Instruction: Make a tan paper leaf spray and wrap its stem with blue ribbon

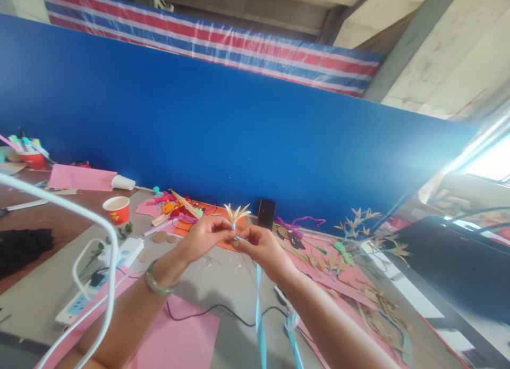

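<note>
At the far left of the counter point(223, 284) stands a red cup of pens point(34, 157), with a sheet of pink paper point(82, 177) beside it and a tipped white paper cup point(123, 183) at its right edge. Nearer sits a second red paper cup point(117, 209), upright, so three cups in all. A white power strip point(101, 278) lies near the left forearm, its white cable point(79, 215) looping close to the camera.

The left hand point(203, 235), a pale green bangle point(157, 281) at its wrist, pinches the base of a small cream paper flower with spiky petals point(236, 214). The right hand point(261, 246) meets it from the other side, fingers narrowed on the same stem, likely to steady it upright. A light blue ribbon point(260, 316) hangs down from there. Behind stands one dark phone point(266, 214); to the right, dried tan paper sprigs point(358, 236) lie on pink sheets.
</note>
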Tool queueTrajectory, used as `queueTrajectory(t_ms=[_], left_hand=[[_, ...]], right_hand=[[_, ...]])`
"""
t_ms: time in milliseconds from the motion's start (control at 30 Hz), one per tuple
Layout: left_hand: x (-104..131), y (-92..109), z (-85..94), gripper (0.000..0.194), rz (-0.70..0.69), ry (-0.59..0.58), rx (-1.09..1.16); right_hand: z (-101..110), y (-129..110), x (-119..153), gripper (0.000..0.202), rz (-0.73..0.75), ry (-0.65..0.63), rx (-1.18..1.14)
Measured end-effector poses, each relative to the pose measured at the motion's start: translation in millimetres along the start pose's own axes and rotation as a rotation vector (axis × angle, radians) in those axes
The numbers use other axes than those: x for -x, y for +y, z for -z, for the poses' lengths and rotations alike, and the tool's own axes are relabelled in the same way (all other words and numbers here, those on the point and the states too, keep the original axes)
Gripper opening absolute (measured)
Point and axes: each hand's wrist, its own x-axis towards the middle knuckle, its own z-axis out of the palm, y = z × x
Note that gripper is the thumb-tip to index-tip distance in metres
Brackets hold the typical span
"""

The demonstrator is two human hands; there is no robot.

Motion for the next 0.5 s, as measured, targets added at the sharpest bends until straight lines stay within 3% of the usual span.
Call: queueTrajectory(t_ms=[167,500], left_hand=[[0.0,-1.4,3.5,0.016,0.021,-0.004,-0.104],[3.2,6.8,-3.0,0.014,0.039,-0.049,-0.101]], right_hand=[[6.2,-2.5,0.2,0.028,0.031,-0.076,0.105],[15.2,-4.7,-2.5,0.032,-0.063,-0.184,0.025]])
